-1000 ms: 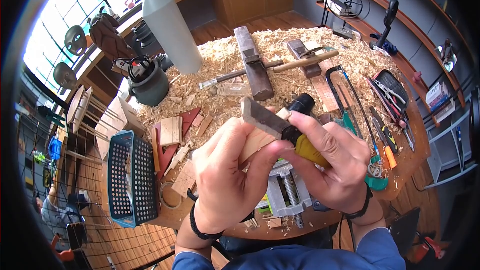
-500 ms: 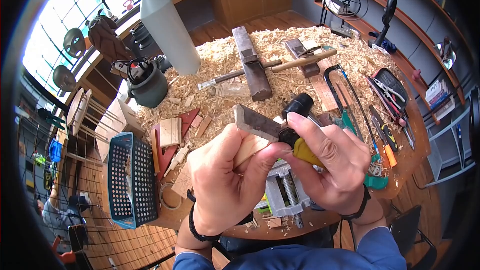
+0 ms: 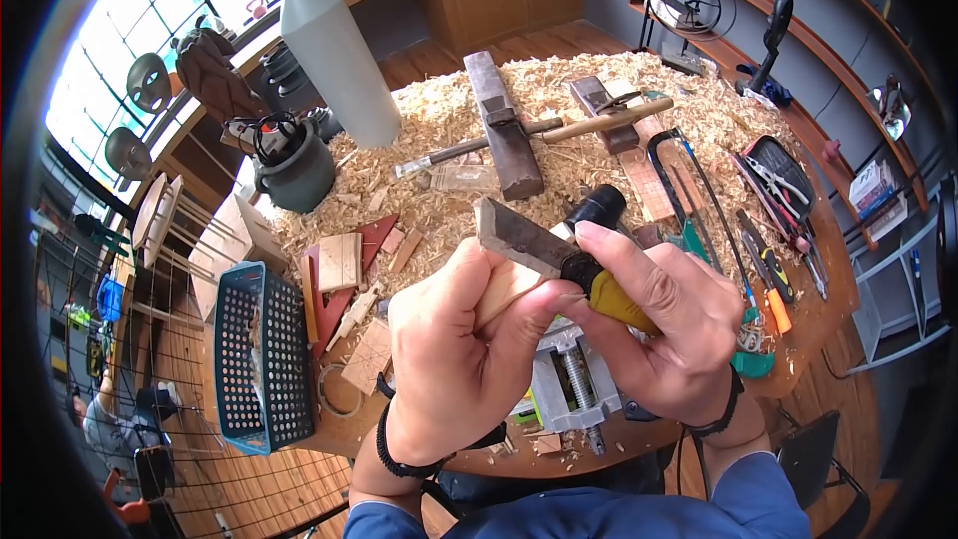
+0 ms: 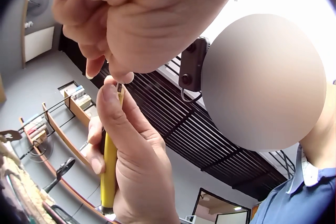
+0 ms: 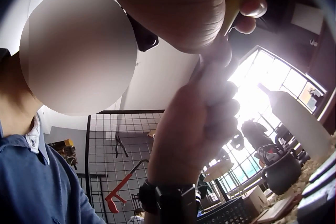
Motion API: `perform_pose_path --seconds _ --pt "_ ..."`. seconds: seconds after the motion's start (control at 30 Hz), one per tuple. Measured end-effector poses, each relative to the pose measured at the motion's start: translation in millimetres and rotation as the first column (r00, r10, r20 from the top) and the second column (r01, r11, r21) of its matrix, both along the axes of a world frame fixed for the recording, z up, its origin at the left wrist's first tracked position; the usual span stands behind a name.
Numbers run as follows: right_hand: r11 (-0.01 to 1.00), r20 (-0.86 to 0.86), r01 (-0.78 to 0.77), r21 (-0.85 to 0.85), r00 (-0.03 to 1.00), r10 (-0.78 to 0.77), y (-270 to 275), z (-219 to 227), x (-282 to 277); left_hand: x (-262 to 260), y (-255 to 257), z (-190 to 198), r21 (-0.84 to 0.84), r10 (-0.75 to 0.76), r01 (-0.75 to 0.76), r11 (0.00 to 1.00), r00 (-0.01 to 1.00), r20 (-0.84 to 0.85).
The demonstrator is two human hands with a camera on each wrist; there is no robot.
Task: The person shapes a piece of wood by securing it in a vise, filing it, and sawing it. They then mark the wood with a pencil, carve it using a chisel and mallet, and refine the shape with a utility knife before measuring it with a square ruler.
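My left hand (image 3: 439,339) grips a small pale piece of wood (image 3: 504,289) in front of my chest. In my right hand (image 3: 674,324) is a chisel, its yellow handle (image 3: 619,301) inside the curled fingers. The wide, dark chisel blade (image 3: 524,240) slants up and left across the wood, overlapping it in the head view. Both thumbs meet close below the blade. From the left wrist, the yellow handle (image 4: 109,169) shows along my right palm, and the blade appears nearly edge-on. Fingers hide much of the wood.
Below the hands stands a metal vise (image 3: 574,379). Shavings cover the bench around a long wooden plane (image 3: 499,125) and a smaller plane (image 3: 604,115). A perforated basket (image 3: 261,359) sits left; a hacksaw (image 3: 689,180) and an orange-tipped screwdriver (image 3: 776,304) lie right.
The chisel blade and both hands dipped slightly left, then came back a little to the right. My grips on the wood and the chisel stay the same.
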State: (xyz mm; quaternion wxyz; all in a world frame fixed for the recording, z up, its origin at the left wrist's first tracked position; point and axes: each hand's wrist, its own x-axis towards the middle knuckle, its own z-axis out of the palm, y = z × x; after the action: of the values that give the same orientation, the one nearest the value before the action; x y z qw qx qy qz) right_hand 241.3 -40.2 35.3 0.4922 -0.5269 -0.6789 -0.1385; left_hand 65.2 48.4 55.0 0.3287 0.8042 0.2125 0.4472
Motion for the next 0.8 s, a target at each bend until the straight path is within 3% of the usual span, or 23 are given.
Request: perform_pose_path --seconds 0.2,0.4,0.5,0.8 --pt "0.995 0.109 0.096 -0.002 0.99 -0.095 -4.9 5.7 -1.5 -1.2 0.9 0.0 0.057 0.034 -0.031 0.998 0.998 -0.045" --pt "0.999 0.046 0.034 -0.021 0.998 -0.033 -2.0 4.3 0.7 0.8 4.0 0.0 0.067 -0.006 0.007 0.998 1.0 -0.024" --pt "1.0 -0.033 -0.019 -0.013 0.999 0.019 -1.3 2.6 0.7 1.0 0.6 -0.9 -0.018 -0.026 0.025 1.0 1.0 -0.007" --pt "0.997 0.057 0.038 -0.065 0.998 -0.034 -9.0 10.4 0.4 -2.3 -1.7 1.8 0.059 0.017 -0.012 0.998 0.996 -0.089"
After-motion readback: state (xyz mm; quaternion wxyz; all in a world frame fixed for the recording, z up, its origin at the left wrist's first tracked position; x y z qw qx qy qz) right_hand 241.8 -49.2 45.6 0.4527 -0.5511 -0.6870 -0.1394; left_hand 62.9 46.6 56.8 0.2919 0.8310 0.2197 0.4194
